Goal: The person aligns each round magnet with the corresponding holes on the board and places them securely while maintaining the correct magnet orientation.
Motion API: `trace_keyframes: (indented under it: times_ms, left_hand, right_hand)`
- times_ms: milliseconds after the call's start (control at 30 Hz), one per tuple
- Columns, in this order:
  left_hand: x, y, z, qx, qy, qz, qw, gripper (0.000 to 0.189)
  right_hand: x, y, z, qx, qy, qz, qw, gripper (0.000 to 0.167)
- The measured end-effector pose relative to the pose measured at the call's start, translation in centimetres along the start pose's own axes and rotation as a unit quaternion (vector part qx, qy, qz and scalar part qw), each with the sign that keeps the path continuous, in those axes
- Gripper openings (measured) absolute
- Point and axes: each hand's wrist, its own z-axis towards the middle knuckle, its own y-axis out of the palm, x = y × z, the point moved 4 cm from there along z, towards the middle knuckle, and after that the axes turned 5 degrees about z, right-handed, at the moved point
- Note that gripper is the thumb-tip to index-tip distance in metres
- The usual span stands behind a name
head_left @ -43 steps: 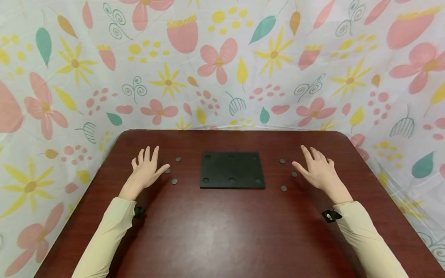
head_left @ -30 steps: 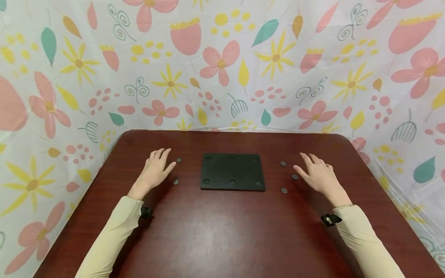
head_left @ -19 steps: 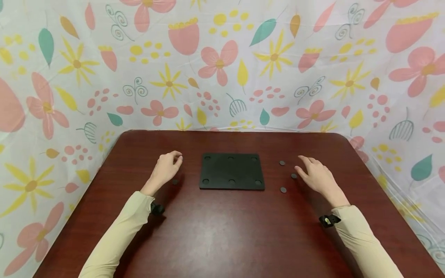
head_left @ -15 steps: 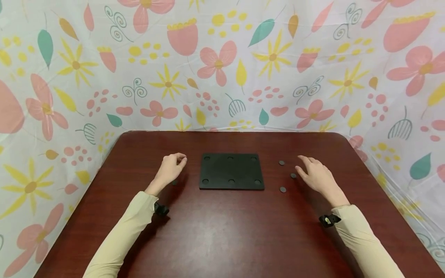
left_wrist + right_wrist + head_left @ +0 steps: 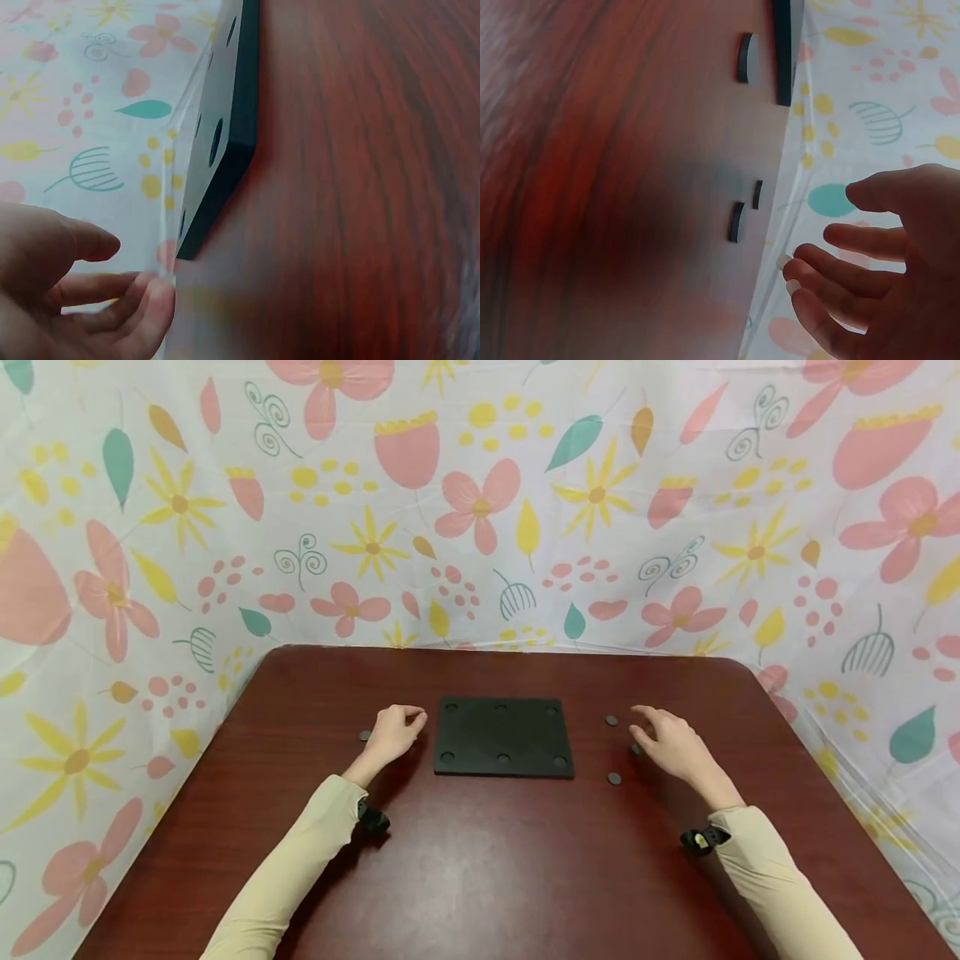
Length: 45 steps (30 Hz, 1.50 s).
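A flat black plate (image 5: 504, 735) with several round recesses along its long edges lies on the table. My left hand (image 5: 395, 732) hovers just left of it, fingers bent and thumb apart from them, with nothing visible between them in the left wrist view. One small dark disc (image 5: 365, 736) shows behind this hand; two others seen there earlier are hidden. Right of the plate lie a far disc (image 5: 612, 720), a near disc (image 5: 614, 778) and a third disc (image 5: 636, 749), partly under my right hand (image 5: 675, 747). That hand is above the table, its fingers loosely bent and holding nothing.
The dark red wooden table (image 5: 480, 877) has rounded far corners. A floral curtain (image 5: 480, 568) hangs behind it and along both sides. Each wrist carries a small black camera; the right camera (image 5: 705, 840) sits by the sleeve cuff.
My left hand has moved right, past the left discs toward the plate, and its spread fingers have bent. My right hand has shifted slightly left, its fingers bending a little more. The plate stays put.
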Motion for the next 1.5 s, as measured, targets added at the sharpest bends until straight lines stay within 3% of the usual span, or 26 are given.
trace_keyframes:
  times_ms: [133,400,700,867,1300,1500]
  left_hand:
    - [0.3,0.6,0.2,0.006,-0.011,-0.002,0.9999,0.035]
    - [0.2,1.6,0.5,-0.014,-0.044,-0.023,0.9987,0.036]
    - [0.2,2.3,0.8,-0.007,-0.029,0.007,0.9995,0.032]
    - [0.4,2.4,0.9,-0.011,-0.024,0.001,0.9996,0.031]
    - [1.1,2.9,0.8,-0.022,-0.052,-0.007,0.9984,0.035]
    - [1.3,3.1,0.7,-0.011,-0.070,-0.012,0.9975,0.036]
  right_hand:
    - [0.1,0.5,0.2,-0.011,0.003,0.010,0.9999,0.044]
    - [0.6,0.6,0.6,-0.012,0.007,0.020,0.9997,0.041]
    - [1.6,0.5,1.1,-0.007,0.026,0.038,0.9989,0.038]
    - [2.2,0.5,1.1,-0.015,0.042,0.044,0.9980,0.039]
    - [2.2,0.7,1.5,-0.014,0.057,0.047,0.9972,0.039]
    - [2.7,0.9,1.7,-0.021,0.058,0.051,0.9968,0.040]
